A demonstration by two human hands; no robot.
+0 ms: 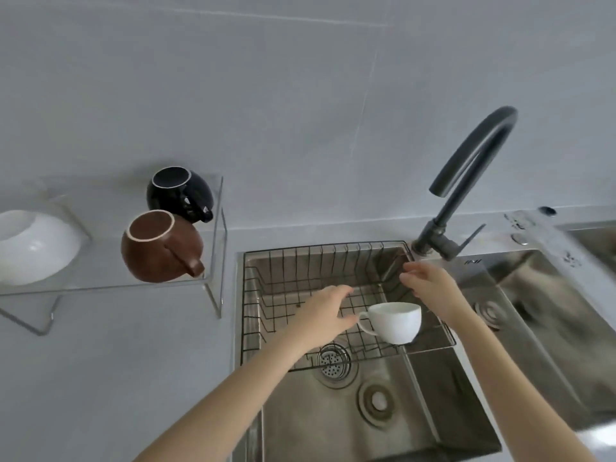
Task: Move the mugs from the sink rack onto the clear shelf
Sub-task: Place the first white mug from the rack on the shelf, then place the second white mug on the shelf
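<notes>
A white mug (395,323) stands upright in the black wire sink rack (266,291), near its right front, handle pointing left. My left hand (325,315) hovers over the rack with fingers spread, its fingertips close to the mug's handle but not around it. Fingers loosely apart, my right hand (430,283) hangs above the rack's far right side, just behind the mug, holding nothing. On the clear shelf (133,286) at the left lie a brown mug (160,248) and a black mug (180,193), both bottom-up, beside a white bowl-shaped piece (36,246).
A dark curved faucet (466,181) rises behind the rack's right corner. The steel sink (366,411) has a drain strainer (333,361) under the rack, and a second basin (550,311) lies to the right. Grey counter (116,378) lies below the shelf.
</notes>
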